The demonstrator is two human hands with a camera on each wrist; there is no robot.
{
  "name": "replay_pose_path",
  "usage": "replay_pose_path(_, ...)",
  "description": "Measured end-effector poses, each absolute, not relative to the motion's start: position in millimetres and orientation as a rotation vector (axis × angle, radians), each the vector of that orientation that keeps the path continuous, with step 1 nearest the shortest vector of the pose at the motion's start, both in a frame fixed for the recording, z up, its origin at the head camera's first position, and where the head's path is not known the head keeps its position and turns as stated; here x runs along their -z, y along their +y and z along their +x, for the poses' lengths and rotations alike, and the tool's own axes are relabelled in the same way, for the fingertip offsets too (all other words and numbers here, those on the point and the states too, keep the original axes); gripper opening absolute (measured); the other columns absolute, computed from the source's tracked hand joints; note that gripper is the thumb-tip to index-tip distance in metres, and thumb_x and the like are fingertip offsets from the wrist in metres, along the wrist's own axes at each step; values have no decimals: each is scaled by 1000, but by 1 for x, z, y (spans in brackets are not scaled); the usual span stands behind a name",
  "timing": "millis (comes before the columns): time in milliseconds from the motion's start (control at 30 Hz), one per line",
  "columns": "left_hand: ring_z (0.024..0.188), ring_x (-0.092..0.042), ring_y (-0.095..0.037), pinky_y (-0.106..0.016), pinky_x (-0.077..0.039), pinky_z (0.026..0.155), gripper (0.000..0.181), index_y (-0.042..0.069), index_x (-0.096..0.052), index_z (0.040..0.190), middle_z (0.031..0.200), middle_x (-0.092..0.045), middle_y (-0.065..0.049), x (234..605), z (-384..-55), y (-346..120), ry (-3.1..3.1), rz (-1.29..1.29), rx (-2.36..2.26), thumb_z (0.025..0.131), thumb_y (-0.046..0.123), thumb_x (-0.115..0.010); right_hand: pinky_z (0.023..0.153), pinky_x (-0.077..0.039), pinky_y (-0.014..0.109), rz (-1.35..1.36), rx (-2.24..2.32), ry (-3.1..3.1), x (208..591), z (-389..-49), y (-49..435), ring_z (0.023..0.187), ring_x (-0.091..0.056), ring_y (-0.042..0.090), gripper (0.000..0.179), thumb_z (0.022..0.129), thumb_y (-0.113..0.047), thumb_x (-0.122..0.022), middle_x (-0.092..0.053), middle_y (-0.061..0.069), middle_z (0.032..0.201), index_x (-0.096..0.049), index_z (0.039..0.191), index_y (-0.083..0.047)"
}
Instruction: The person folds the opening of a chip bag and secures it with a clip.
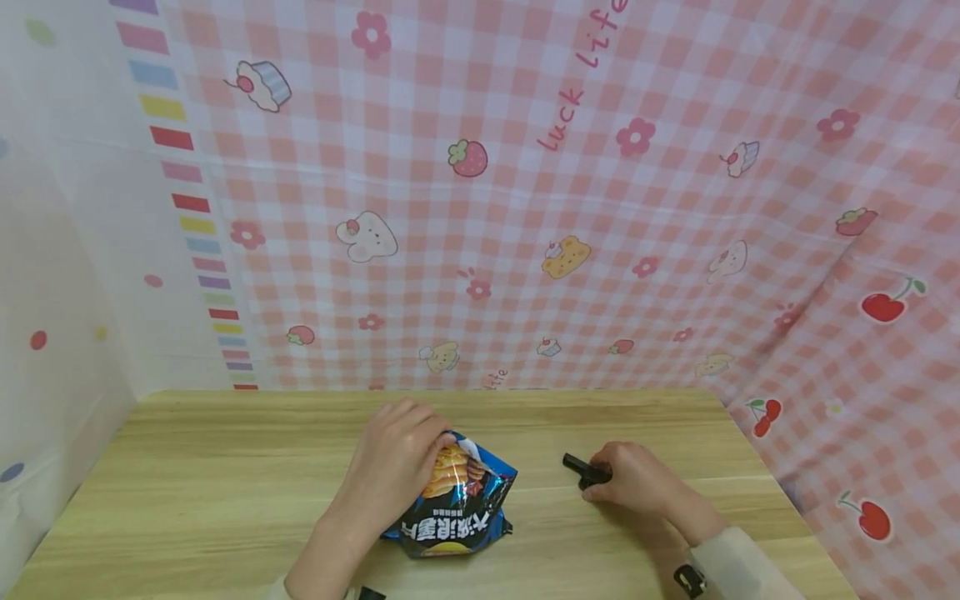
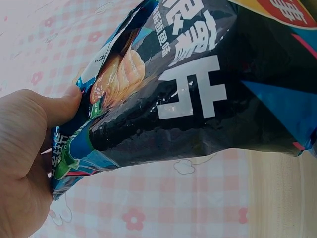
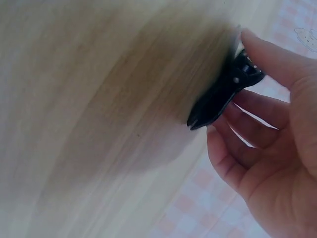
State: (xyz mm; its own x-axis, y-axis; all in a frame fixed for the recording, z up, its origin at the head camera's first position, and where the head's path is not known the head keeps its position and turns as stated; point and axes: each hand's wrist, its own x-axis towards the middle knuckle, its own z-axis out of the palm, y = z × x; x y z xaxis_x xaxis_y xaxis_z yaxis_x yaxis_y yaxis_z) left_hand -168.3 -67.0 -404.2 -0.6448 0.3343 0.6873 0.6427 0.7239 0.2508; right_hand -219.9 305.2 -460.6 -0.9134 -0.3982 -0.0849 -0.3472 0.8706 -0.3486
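A blue and black bag of potato chips [image 1: 453, 508] stands tilted near the front middle of the table. My left hand [image 1: 401, 450] grips its upper edge, and in the left wrist view the thumb [image 2: 64, 106] presses on the bag's edge while the other fingers are mostly hidden behind. To the right, apart from the bag, my right hand [image 1: 637, 483] holds a small black clip [image 3: 218, 96] close over the table. The thumb is at the clip's handle end, and the fingers [image 3: 257, 119] curl beneath it. Its narrow tip points away from the palm.
The wooden table [image 1: 225, 467] reaches back to a pink checked cloth [image 1: 517, 317] hanging behind it. More of this cloth hangs along the right side, and a white dotted cloth [image 1: 82, 250] on the left. Dark bands [image 1: 688, 581] show at the wrists.
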Motion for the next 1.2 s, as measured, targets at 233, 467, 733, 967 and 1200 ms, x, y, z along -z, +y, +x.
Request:
replay_pose_path(233, 86, -67, -17, -33, -56, 77, 13, 7, -80, 94, 90, -76, -1, 404, -169, -67, -2304, -739, 644, 84, 7, -88, 68, -52, 29, -655, 518, 2913, 460, -218, 308, 76, -59, 6, 26, 91, -23, -80, -75, 1, 95, -77, 107, -3)
replay_pose_path(467, 87, -67, -17, -33, -56, 78, 13, 7, -80, 94, 91, -76, 0, 404, -169, -67, -2308, -741, 646, 84, 7, -89, 70, -54, 31, -639, 491, 2979, 465, -218, 309, 76, -59, 6, 19, 91, -18, -79, -75, 1, 95, -76, 106, -6)
replay_pose_path(733, 88, -67, -17, -34, -57, 81, 14, 7, -80, 94, 91, -76, 0, 403, -169, -67, -2309, -738, 649, 84, 7, -88, 69, -54, 36, -567, 530, 3057, 466, -216, 309, 76, -62, 9, 16, 90, -21, -84, -71, -4, 87, -73, 94, -11)
replay_pose_path(967, 86, -67, -16, -33, -57, 78, 13, 7, -80, 94, 91, -76, 0, 403, -169, -67, -2295, -746, 649, 84, 7, -89, 61, -45, 26, -510, 647, 3099, 463, -210, 309, 69, -53, 7, 18, 93, -25, -81, -64, -8, 82, -76, 101, -10)
replay_pose_path(1200, 87, -67, -18, -34, -56, 78, 13, 7, -79, 93, 91, -77, -1, 404, -170, -67, -2294, -747, 647, 83, 7, -89, 64, -52, 25, -614, 838, 3182, 461, -202, 300, 75, -59, 4, 21, 91, -18, -83, -68, -9, 88, -77, 107, -6)
